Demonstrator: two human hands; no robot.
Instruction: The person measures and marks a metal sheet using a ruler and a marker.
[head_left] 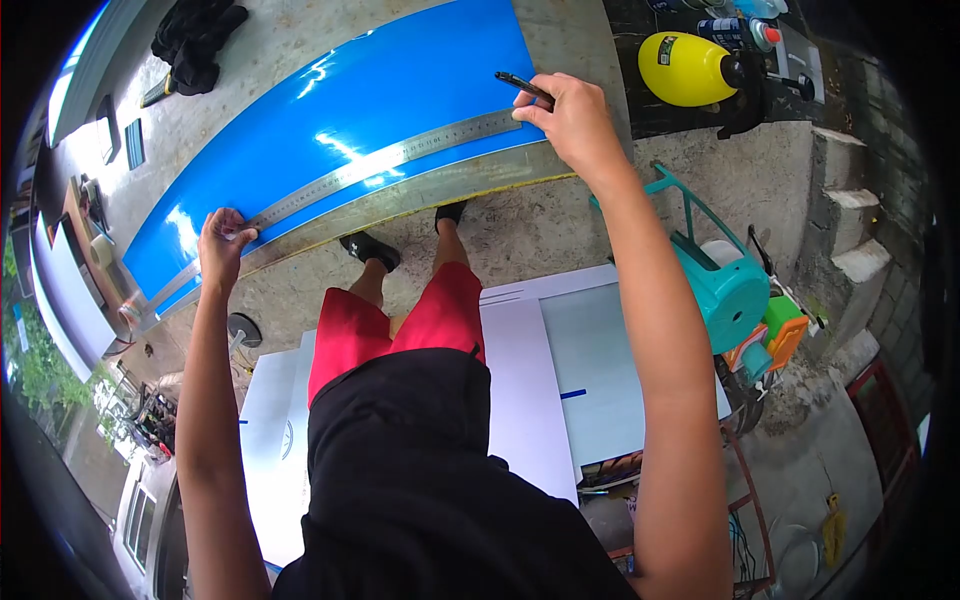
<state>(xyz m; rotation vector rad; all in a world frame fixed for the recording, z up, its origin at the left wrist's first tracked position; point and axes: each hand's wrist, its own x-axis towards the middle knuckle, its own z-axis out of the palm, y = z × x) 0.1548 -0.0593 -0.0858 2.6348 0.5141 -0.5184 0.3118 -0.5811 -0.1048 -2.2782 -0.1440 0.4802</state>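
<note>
A long blue sheet [260,130] with a glossy surface lies on the worktable. Along its near edge runs a long metal ruler [370,163] with fine markings. My left hand [224,248] is closed at the ruler's left part, fingers curled and thumb at its edge; the ruler carries on past it to the lower left. At the right end of the ruler, my right hand [575,118] holds a black pen [522,88] between thumb and fingers. The pen points up and left over the blue sheet, and my thumb is right at the ruler's end.
A yellow spray bottle [685,68] stands at upper right beside cans. A teal plastic stool [725,295] is on the right. Behind me lie large pale boards [525,380]. A dark cloth [195,45] rests on the table's far left. The table's yellowish edge [420,212] runs before my feet.
</note>
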